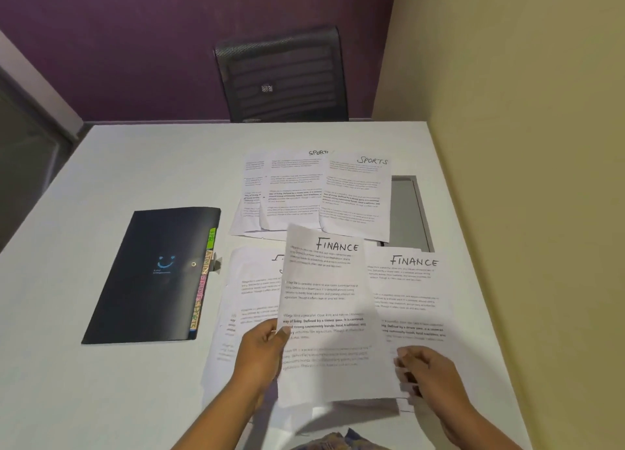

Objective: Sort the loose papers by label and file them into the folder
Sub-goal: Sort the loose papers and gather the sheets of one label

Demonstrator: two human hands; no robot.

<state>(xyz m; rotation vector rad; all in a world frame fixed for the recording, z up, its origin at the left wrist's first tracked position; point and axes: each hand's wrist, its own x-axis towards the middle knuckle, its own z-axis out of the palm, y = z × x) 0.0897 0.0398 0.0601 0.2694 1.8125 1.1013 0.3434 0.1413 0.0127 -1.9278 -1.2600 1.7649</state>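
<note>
My left hand (267, 351) pinches the left edge of a lifted sheet marked FINANCE (328, 311), thumb on top. My right hand (422, 372) is at that sheet's right edge with curled fingers; whether it grips the sheet is unclear. A second FINANCE sheet (416, 297) lies flat to the right. More papers (250, 290) lie under the lifted sheet on the left, their label hidden. Three overlapping sheets marked SPORTS (355, 192) lie farther back. The dark folder (152, 277) lies closed at the left, with coloured tabs (203, 280) along its right edge.
The white table (135, 165) ends at a yellow wall on the right. A rectangular grey cutout (409, 209) sits in the tabletop beside the SPORTS sheets. A black mesh chair (284, 74) stands behind the far edge.
</note>
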